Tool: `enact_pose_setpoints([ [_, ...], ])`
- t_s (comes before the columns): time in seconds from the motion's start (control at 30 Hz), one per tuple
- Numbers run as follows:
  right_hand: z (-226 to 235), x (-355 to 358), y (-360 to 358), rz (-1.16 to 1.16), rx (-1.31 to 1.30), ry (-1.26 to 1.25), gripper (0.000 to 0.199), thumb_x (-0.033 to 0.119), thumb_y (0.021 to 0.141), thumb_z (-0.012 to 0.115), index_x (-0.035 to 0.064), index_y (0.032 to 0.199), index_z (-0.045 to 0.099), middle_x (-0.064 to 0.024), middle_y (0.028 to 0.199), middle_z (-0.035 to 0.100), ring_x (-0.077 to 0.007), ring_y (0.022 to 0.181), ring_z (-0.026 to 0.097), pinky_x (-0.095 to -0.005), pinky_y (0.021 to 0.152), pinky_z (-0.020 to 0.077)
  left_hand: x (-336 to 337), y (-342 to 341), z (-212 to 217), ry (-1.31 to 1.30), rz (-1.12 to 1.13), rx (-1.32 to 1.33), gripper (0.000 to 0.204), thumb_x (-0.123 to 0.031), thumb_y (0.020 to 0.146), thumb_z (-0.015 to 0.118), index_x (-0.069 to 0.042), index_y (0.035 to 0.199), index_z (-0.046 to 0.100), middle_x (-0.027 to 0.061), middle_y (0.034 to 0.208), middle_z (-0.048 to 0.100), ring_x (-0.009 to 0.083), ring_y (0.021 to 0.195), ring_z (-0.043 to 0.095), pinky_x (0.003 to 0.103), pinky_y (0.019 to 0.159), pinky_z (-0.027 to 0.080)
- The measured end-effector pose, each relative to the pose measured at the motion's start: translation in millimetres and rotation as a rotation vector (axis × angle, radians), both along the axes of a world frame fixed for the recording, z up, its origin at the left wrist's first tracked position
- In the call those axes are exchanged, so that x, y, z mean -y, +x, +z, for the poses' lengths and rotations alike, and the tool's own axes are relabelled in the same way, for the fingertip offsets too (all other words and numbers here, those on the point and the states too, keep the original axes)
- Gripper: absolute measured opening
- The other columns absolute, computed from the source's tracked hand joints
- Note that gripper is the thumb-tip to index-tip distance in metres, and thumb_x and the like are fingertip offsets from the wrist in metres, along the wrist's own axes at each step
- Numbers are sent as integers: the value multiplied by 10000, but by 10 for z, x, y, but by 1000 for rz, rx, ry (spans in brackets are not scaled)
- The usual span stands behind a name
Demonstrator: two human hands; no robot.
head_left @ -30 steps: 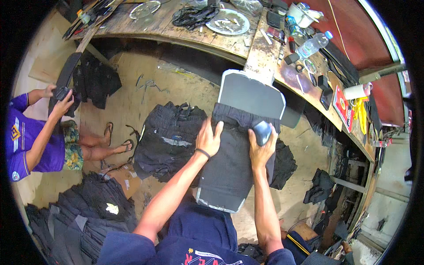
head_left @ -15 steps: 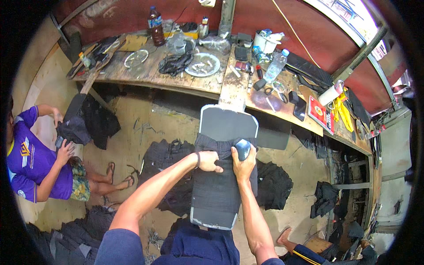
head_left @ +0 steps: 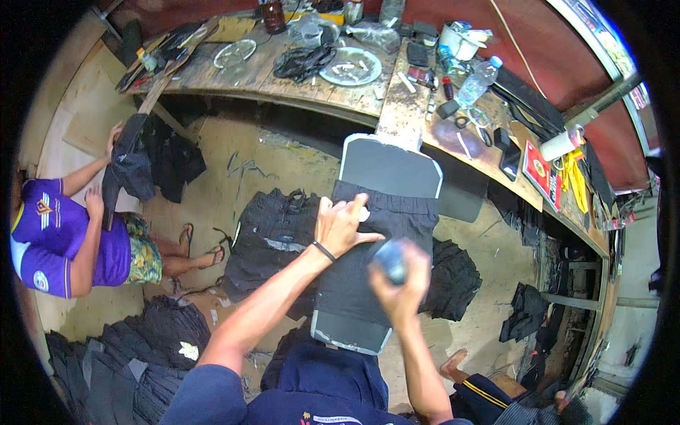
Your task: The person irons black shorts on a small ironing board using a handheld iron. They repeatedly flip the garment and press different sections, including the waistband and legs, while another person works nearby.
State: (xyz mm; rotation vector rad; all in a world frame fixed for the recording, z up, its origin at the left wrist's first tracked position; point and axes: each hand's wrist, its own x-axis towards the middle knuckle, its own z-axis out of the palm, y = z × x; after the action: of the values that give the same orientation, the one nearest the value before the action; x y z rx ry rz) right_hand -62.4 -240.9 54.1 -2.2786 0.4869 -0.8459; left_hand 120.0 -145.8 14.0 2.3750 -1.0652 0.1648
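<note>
A black garment with a gathered waistband (head_left: 397, 203) is pulled over a dark grey padded board (head_left: 388, 168) with whitish edges. Resting on the garment's left side below the waistband, my left hand (head_left: 341, 225) has its thumb and fingers apart. A small white piece (head_left: 364, 214) shows by its fingertips. My right hand (head_left: 405, 283) is wrapped round a dark blue, shiny, rounded hand-held thing (head_left: 390, 262) over the garment's middle right. Motion blurs that hand, and I cannot tell whether the thing touches the cloth.
A wooden bench (head_left: 234, 79) runs across the back, holding a plate (head_left: 350, 66), a water bottle (head_left: 479, 81) and a phone (head_left: 510, 164). To the left, a person in a purple shirt (head_left: 67, 230) handles black cloth (head_left: 132, 166). Black garments (head_left: 127, 361) lie on the floor.
The garment has been drawn smooth down the board. My left hand has opened from a closed grip, and my right hand has moved lower with the rounded thing. The view has shifted.
</note>
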Motion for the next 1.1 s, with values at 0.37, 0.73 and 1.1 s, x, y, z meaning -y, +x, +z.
enact_pose_setpoints([
  [0.37,-349,-259,251,315,-361,-135,591,316,700,961,53,1161,701,-142,1066,658,-356,1021,612,-472,883,524,401,391,-244,139,-80,-86,1463,-999,631,698,-247,1783,199,246,1832,70,464,1695,38,860,1223,-23],
  [0.73,-120,-152,239,241,-333,-129,480,281,702,974,52,1051,739,-131,992,697,-340,941,649,-477,841,539,419,330,-204,132,11,-70,1513,-992,579,736,-235,1781,214,252,1828,94,469,1692,47,853,1228,-27],
  [1.1,-194,-210,-171,117,-336,-155,504,311,712,964,46,1066,723,-130,975,658,-345,930,619,-467,841,540,440,290,-213,187,43,-47,1440,-979,579,763,-239,1740,340,237,1811,176,452,1686,109,813,1268,24],
])
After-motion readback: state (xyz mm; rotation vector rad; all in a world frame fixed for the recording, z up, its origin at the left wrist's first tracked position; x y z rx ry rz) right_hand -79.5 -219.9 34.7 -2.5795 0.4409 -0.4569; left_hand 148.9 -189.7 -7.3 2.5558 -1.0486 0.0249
